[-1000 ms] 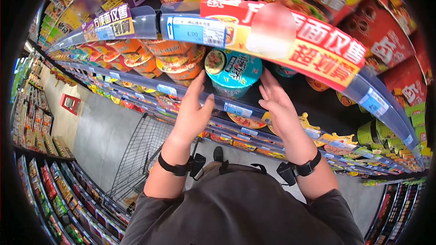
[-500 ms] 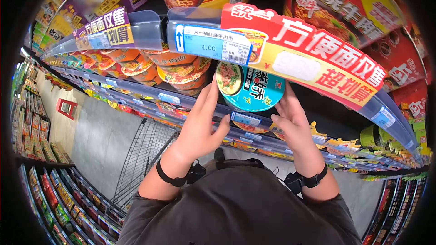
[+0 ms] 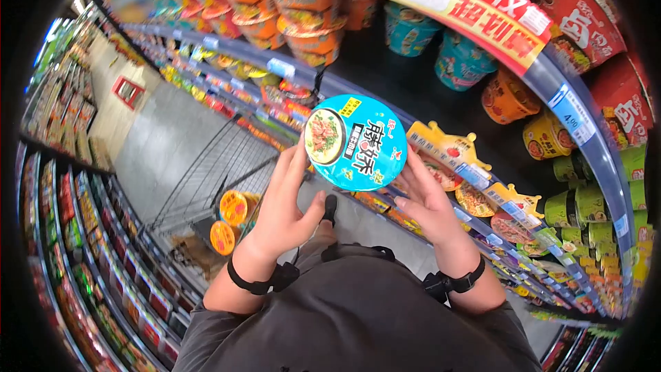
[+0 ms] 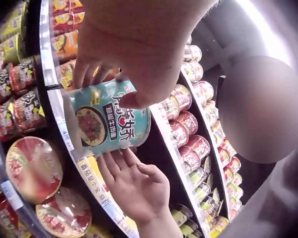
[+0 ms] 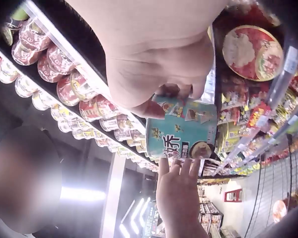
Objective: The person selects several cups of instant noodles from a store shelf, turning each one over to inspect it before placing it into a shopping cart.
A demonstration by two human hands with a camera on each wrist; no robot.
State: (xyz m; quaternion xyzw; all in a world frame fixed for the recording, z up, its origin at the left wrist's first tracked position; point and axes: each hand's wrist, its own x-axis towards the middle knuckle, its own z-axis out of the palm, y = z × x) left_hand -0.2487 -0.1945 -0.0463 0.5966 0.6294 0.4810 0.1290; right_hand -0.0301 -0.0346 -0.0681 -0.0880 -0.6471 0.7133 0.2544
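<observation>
A turquoise instant noodle tub [image 3: 356, 141] is held up between both hands in front of the shelf, its printed lid facing up in the head view. My left hand [image 3: 284, 207] grips its left side; in the left wrist view that hand [image 4: 129, 64] has fingers and thumb on the tub [image 4: 109, 119]. The right hand [image 3: 434, 207] holds the opposite side, and in the right wrist view its fingers [image 5: 181, 91] bend against the tub wall [image 5: 181, 131]. The far undersides of the fingers are hidden behind the tub.
Turquoise tubs [image 3: 465, 60] and orange tubs [image 3: 310, 38] stand on the shelf behind. A curved shelf edge [image 3: 585, 124] with price labels passes above and right. At lower left is a wire shopping cart [image 3: 206, 165] with two orange-lidded tubs [image 3: 233, 208] in it.
Both hands have drawn the turquoise tub off the shelf, out from under the upper shelf edge and toward the body. The head view has shifted so the cart's contents now show.
</observation>
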